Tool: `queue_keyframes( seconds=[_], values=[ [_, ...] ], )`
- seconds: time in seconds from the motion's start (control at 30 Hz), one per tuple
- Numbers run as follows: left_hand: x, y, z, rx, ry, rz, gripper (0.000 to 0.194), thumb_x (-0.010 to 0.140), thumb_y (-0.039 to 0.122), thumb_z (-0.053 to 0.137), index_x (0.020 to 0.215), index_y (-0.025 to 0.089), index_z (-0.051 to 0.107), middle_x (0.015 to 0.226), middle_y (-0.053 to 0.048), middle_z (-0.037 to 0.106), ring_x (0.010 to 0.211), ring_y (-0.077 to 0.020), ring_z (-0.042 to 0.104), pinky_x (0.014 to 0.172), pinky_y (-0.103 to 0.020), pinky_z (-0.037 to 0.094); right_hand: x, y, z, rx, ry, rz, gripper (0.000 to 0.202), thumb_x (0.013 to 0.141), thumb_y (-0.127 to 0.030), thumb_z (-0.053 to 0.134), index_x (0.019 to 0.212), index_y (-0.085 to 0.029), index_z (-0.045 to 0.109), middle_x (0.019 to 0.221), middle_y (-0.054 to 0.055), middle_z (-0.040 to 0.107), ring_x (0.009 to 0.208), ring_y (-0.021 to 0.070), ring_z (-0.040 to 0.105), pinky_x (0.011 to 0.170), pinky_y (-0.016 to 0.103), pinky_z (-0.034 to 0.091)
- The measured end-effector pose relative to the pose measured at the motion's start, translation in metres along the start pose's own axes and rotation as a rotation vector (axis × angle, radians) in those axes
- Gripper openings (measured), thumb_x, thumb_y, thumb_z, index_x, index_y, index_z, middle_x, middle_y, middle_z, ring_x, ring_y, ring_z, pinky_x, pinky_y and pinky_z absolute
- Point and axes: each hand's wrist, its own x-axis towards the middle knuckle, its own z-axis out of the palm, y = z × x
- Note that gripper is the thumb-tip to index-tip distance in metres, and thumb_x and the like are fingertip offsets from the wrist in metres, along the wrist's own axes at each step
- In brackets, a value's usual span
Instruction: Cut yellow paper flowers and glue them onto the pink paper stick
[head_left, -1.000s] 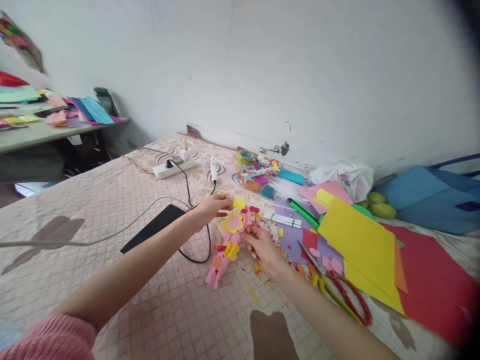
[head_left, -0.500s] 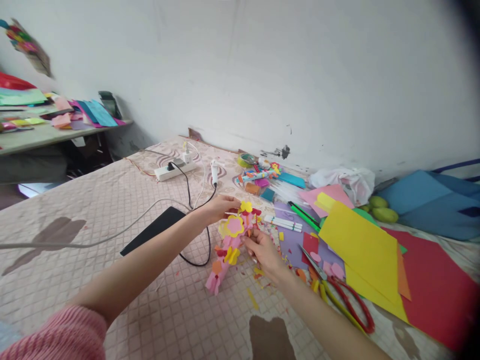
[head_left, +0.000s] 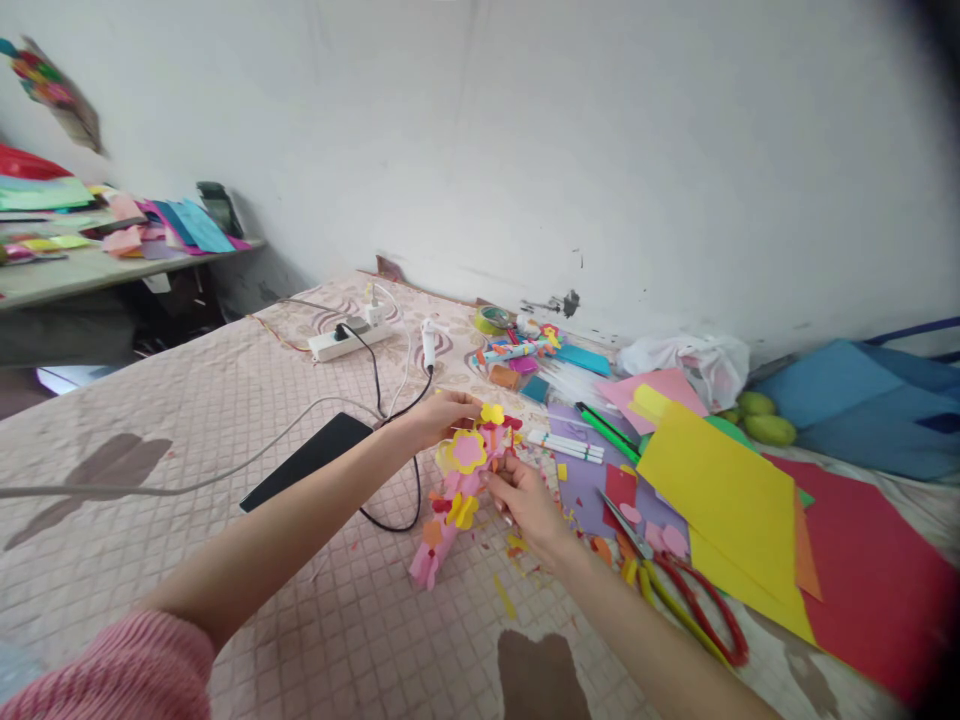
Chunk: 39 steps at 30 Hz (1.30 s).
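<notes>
A pink paper tube decorated with paper flowers slants over the quilted cloth, its frilled end toward me. Yellow, pink, orange and red flowers cover its length. At its far end, my left hand is closed on the tube, fingertips partly hidden behind a small yellow flower. My right hand pinches the tube's right side near the middle, with a bit of orange at the fingertips. Just right of that hand lie small paper scraps and a purple sheet. White sticks rest on the sheet.
Scissors with red and yellow handles lie at right beside yellow paper and red paper. A green cutter is near them. A glue gun, power strip, cables and black flat board are at left.
Almost nothing differs. The tube's near frilled end has shifted very slightly left; both hands keep their hold in the same place.
</notes>
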Motion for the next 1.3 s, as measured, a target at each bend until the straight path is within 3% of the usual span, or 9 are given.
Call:
queue_keyframes(
  seconds=[0.2,0.5,0.6,0.67,0.77,0.93,1.13,1.3],
  values=[
    [-0.002,0.003,0.002,0.041,0.032,0.032,0.015,0.061,0.02,0.071,0.068,0.015,0.058,0.055,0.001,0.059,0.044,-0.0052,0.047,0.046,-0.018,0.031,0.001,0.001,0.0,0.013,-0.001,0.002,0.026,0.069,-0.04,0.067,0.075,-0.021,0.049,0.046,-0.01,0.043,0.035,0.0064,0.031,0.034,0.02,0.018],
    [-0.008,0.006,0.007,0.045,0.109,0.065,0.017,0.065,0.015,0.072,0.073,0.015,0.057,0.062,0.0,0.063,0.054,-0.0077,0.057,0.054,-0.02,0.039,-0.003,-0.006,0.001,0.058,-0.01,0.047,0.03,0.069,-0.042,0.068,0.08,-0.022,0.049,0.048,-0.01,0.043,0.036,0.0057,0.031,0.034,0.019,0.02],
    [-0.008,0.003,0.007,0.037,0.133,0.089,0.017,0.066,0.014,0.072,0.075,0.015,0.058,0.064,0.0,0.064,0.055,-0.0081,0.057,0.055,-0.021,0.04,-0.008,-0.013,-0.002,0.034,0.062,0.079,0.03,0.075,-0.05,0.06,0.082,-0.023,0.048,0.05,-0.009,0.045,0.034,0.0064,0.031,0.032,0.021,0.017],
    [-0.008,0.001,0.007,0.036,0.14,0.11,0.017,0.067,0.014,0.072,0.076,0.014,0.058,0.064,0.0,0.064,0.055,-0.0081,0.057,0.055,-0.021,0.041,-0.009,-0.019,-0.006,-0.015,0.18,-0.001,0.029,0.078,-0.051,0.056,0.078,-0.023,0.048,0.051,-0.008,0.044,0.036,0.0072,0.032,0.034,0.022,0.021],
    [-0.007,-0.001,0.007,0.033,0.157,0.131,0.016,0.068,0.014,0.072,0.076,0.014,0.058,0.063,0.0,0.064,0.054,-0.0079,0.057,0.055,-0.021,0.04,-0.006,-0.034,-0.016,-0.193,0.318,-0.258,0.023,0.08,-0.042,0.057,0.07,-0.021,0.051,0.057,-0.005,0.046,0.048,0.0098,0.041,0.046,0.024,0.034],
    [-0.008,-0.001,0.008,0.016,0.172,0.142,0.018,0.068,0.013,0.071,0.078,0.014,0.057,0.064,0.0,0.064,0.054,-0.0081,0.058,0.056,-0.021,0.04,0.013,-0.062,-0.025,-0.542,0.295,-0.574,0.012,0.082,-0.027,0.052,0.083,-0.02,0.061,0.084,0.005,0.058,0.075,0.0162,0.055,0.06,0.026,0.043],
    [-0.009,-0.002,0.006,0.03,0.171,0.153,0.021,0.068,0.016,0.071,0.083,0.015,0.057,0.069,-0.001,0.066,0.056,-0.0093,0.059,0.056,-0.021,0.04,0.034,-0.071,-0.025,-0.742,0.242,-0.666,0.018,0.082,-0.023,0.05,0.09,-0.021,0.066,0.097,0.008,0.055,0.095,0.0221,0.053,0.069,0.032,0.048],
    [-0.008,-0.004,0.005,0.026,0.182,0.157,0.021,0.068,0.015,0.071,0.083,0.015,0.057,0.068,0.0,0.066,0.057,-0.0095,0.059,0.057,-0.022,0.04,0.041,-0.068,-0.025,-0.786,0.217,-0.666,0.017,0.082,-0.02,0.049,0.088,-0.021,0.065,0.097,0.008,0.055,0.095,0.0223,0.053,0.071,0.033,0.048]
  ],
)
